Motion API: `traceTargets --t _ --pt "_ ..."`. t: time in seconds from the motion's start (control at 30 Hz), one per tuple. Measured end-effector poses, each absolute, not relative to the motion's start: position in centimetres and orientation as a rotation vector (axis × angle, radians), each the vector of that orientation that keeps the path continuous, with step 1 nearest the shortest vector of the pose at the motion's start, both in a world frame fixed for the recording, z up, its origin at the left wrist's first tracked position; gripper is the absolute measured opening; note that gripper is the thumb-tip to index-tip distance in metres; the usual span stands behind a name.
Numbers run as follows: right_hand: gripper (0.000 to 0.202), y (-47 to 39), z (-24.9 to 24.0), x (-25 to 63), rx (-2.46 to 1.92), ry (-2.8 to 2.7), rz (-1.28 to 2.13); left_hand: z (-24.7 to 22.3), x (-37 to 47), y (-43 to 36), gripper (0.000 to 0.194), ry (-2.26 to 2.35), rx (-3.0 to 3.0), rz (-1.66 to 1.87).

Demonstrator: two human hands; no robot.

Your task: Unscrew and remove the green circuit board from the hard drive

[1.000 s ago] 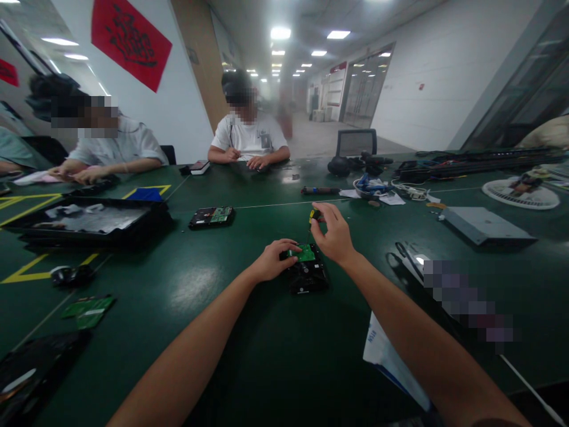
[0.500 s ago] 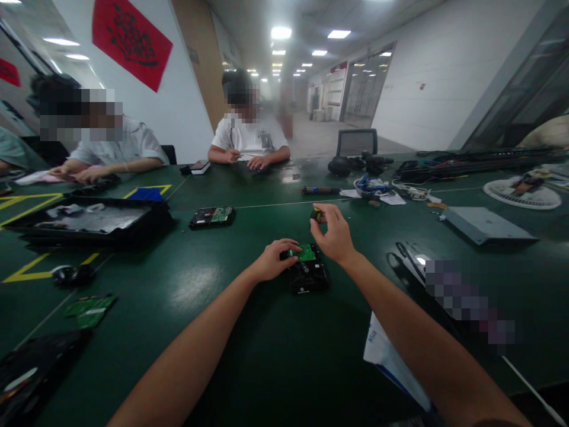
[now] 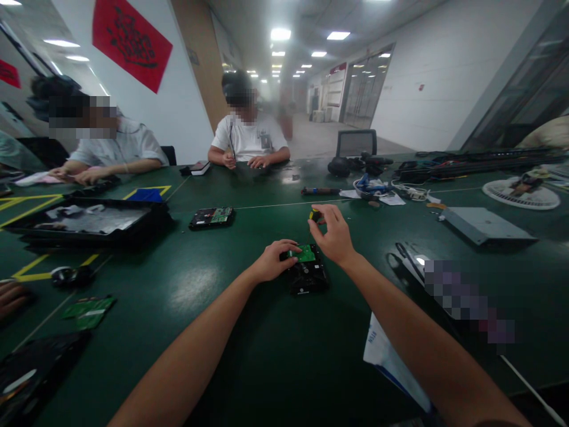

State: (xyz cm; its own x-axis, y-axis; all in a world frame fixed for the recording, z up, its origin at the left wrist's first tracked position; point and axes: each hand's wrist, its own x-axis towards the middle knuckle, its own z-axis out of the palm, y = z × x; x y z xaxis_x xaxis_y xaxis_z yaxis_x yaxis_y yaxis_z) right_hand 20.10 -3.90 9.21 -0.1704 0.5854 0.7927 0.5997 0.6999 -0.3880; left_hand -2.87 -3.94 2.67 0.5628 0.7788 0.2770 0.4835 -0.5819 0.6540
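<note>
In front of me a black hard drive lies on the green table, its green circuit board facing up. My left hand grips the drive's left side, with thumb and fingers reaching over the board. Above the drive's far right corner, my right hand pinches the yellow and black handle of a screwdriver. The shaft hardly shows, and I cannot tell whether its tip touches a screw.
Another hard drive lies farther left. A black tray, a loose green board and a person's hand are at the left. A metal box and a white packet lie right. Two co-workers sit across.
The screwdriver's handle has tipped slightly left in my right hand's fingers. My left hand and the drive stay put. Another person's hand has come in at the left edge.
</note>
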Motion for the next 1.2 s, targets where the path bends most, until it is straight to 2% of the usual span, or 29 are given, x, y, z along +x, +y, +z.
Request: traceTargets --t 0.67,0.93,1.2 --pt "0.037 -3.75 9.17 20.16 -0.909 -1.837 -0.038 2.41 -2.91 -3.86 0.032 0.998 2.279 0.787" --pt "0.031 -4.00 9.34 20.18 -0.954 -1.817 -0.030 2.52 -2.92 -3.94 0.032 1.007 2.286 0.778" --pt "0.037 -3.88 9.16 19.98 -0.943 -1.830 -0.023 2.79 -2.87 -4.02 0.033 1.002 2.285 0.763"
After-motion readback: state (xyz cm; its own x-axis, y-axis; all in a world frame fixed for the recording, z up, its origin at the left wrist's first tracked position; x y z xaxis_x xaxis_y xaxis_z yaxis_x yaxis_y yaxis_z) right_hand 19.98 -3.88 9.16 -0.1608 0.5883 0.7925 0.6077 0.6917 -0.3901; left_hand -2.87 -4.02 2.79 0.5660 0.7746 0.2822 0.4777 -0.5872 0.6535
